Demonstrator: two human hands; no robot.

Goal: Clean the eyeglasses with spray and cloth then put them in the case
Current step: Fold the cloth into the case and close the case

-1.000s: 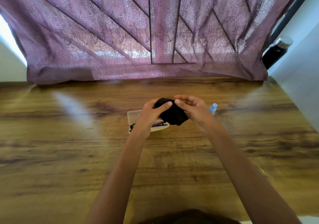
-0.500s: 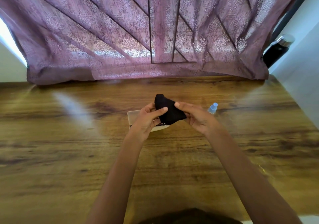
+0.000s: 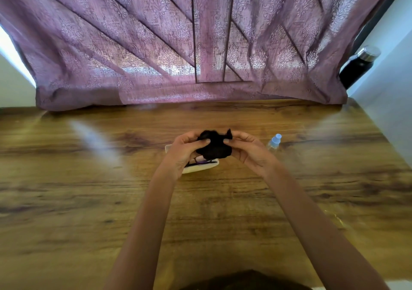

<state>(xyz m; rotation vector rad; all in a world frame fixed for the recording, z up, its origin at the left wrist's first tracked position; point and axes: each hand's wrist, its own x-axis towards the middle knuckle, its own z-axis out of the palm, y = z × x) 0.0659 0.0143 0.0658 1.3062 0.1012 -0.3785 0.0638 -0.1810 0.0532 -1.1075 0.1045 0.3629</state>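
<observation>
A black cloth [image 3: 214,145] is bunched between both hands above the middle of the wooden table [image 3: 89,200]. My left hand [image 3: 185,153] pinches its left side and my right hand [image 3: 247,149] pinches its right side. Under the hands lies an open white glasses case [image 3: 201,167], with dark purple-tinted eyeglasses [image 3: 200,161] resting in it, mostly hidden by my left hand and the cloth. A small clear spray bottle [image 3: 274,141] with a pale blue cap stands just right of my right hand.
A purple patterned curtain [image 3: 178,44] hangs along the table's far edge. A black bottle with a metal cap [image 3: 359,65] stands at the back right by the white wall. The table's right edge runs diagonally past the spray bottle.
Both hands have kept working the black cloth, which went from a tall fold to a wider bunch. The hands sit level now, thumbs meeting on the cloth. Case and spray bottle have stayed put.
</observation>
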